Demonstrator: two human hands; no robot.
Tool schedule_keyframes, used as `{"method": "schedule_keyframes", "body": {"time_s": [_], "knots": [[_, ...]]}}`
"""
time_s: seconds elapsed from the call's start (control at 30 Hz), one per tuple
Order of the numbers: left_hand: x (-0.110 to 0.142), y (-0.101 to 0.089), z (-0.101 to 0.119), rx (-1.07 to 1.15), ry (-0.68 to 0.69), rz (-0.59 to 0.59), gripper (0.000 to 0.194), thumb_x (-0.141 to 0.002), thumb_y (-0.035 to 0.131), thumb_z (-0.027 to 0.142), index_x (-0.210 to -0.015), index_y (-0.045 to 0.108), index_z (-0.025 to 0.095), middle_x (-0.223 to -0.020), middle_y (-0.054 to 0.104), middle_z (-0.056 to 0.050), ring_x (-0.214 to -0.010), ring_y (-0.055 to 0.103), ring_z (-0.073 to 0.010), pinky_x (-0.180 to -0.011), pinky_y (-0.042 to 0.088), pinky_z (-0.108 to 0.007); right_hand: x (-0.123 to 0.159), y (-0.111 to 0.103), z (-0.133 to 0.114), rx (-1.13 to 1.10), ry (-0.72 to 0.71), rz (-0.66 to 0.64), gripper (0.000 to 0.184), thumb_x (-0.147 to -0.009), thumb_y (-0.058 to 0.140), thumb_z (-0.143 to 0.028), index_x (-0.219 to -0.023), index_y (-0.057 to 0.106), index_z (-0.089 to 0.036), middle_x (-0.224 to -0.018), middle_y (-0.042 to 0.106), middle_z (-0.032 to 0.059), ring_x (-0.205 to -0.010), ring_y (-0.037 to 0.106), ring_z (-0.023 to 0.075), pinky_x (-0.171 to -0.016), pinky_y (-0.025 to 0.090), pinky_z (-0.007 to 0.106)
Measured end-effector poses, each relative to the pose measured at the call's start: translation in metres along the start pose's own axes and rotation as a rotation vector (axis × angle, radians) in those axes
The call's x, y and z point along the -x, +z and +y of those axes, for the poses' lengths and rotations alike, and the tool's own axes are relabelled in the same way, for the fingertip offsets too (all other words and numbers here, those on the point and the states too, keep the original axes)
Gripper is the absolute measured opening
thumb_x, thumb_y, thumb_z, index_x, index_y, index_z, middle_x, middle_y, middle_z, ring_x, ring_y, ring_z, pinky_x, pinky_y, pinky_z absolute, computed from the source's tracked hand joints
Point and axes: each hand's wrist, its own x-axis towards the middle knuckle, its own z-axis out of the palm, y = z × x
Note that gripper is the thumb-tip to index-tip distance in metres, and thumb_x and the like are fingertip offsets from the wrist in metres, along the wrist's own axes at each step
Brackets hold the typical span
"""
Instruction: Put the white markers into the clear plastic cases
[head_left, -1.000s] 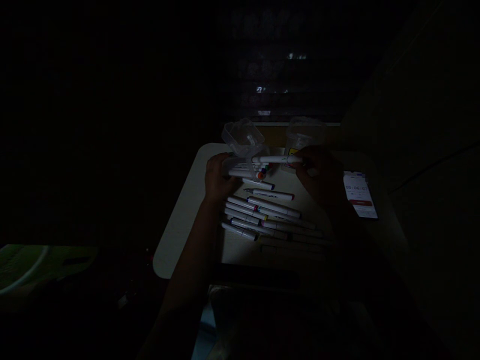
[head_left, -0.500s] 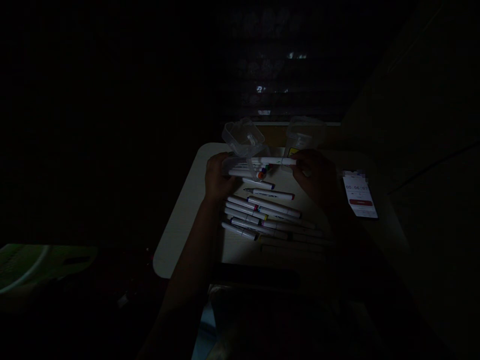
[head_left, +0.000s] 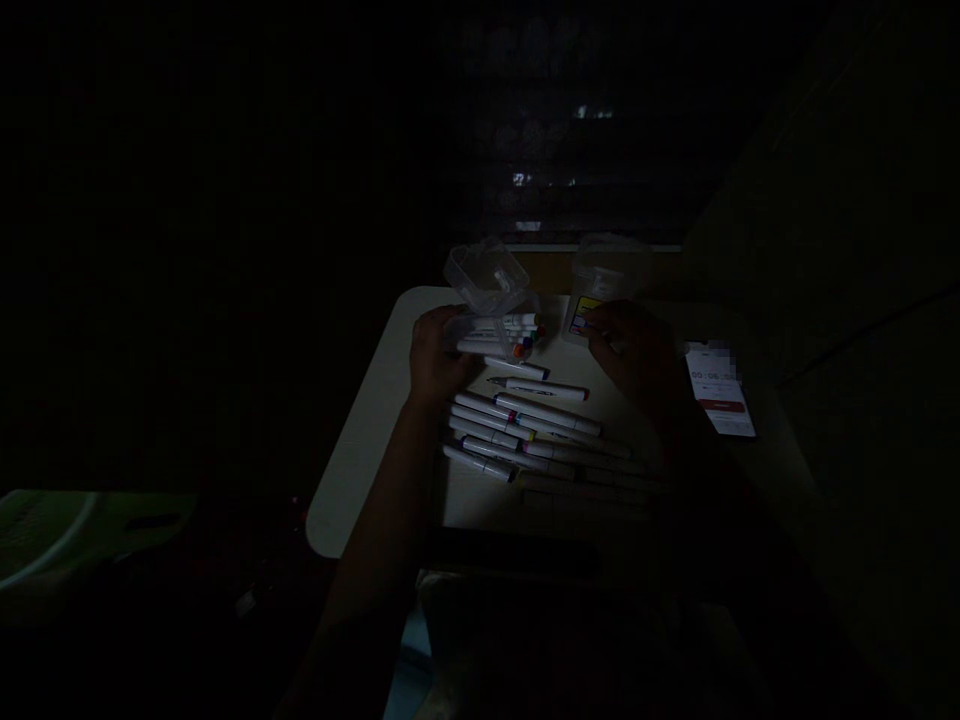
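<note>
- Darkness dims the right hand (head_left: 630, 345); its grip cannot be told.
- Left hand (head_left: 433, 358) clamps one clear case (head_left: 465, 328) of markers (head_left: 521, 322), partly hiding it.
- One other container (head_left: 611, 265), one phone (head_left: 716, 390), at least nine loose markers (head_left: 547, 413) on the table (head_left: 375, 410).

A phone (head_left: 720, 390) is showing a row of large timer-like digits: "00" is standing first, what seems to be "06" is following, and the last pair is blurring past reading. Its red button (head_left: 722, 406) is carrying pale lettering too small to read. A yellow, blue and red label (head_left: 582, 312) is sitting on a clear tub (head_left: 611, 262), and one marker (head_left: 551, 390) is bearing dark print, both illegible.
</note>
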Motion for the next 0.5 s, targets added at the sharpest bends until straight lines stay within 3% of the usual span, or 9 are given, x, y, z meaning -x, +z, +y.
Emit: {"method": "schedule_keyframes", "body": {"time_s": [0.23, 0.4, 0.5], "knots": [[0.001, -0.001, 0.0, 0.01, -0.025, -0.018, 0.066, -0.071, 0.065, 0.06, -0.122, 0.052, 0.02, -0.122, 0.06, -0.012, -0.117, 0.056, -0.0308, -0.1, 0.044, -0.048, -0.002, -0.007, 0.0, 0.036, 0.114, -0.113, 0.021, -0.08, 0.056, -0.014, -0.095, 0.07, -0.017, -0.097, 0.072, 0.0081, -0.082, 0.067, 0.0184, -0.072, 0.054, 0.031], [0.0, -0.002, 0.001, 0.014, -0.009, -0.029, 0.063, -0.07, 0.068, 0.054, -0.122, 0.051, 0.022, -0.122, 0.06, -0.011, -0.116, 0.056, -0.0306, -0.101, 0.043, -0.048, 0.004, -0.008, 0.008, 0.084, 0.171, -0.421, 0.026, -0.085, 0.056, -0.02, -0.107, 0.069, -0.014, -0.102, 0.073, 0.0105, -0.086, 0.068, 0.0186, -0.077, 0.053, 0.031], [0.0, -0.001, 0.0, 0.008, -0.011, -0.031, 0.061, -0.07, 0.069, 0.052, -0.121, 0.051, 0.022, -0.123, 0.06, -0.011, -0.116, 0.055, -0.0305, -0.101, 0.042, -0.048, 0.011, -0.009, 0.013, 0.153, 0.144, -0.677, 0.022, -0.083, 0.06, -0.025, -0.102, 0.07, -0.017, -0.098, 0.074, 0.0082, -0.086, 0.069, 0.0178, -0.073, 0.052, 0.027]]}}
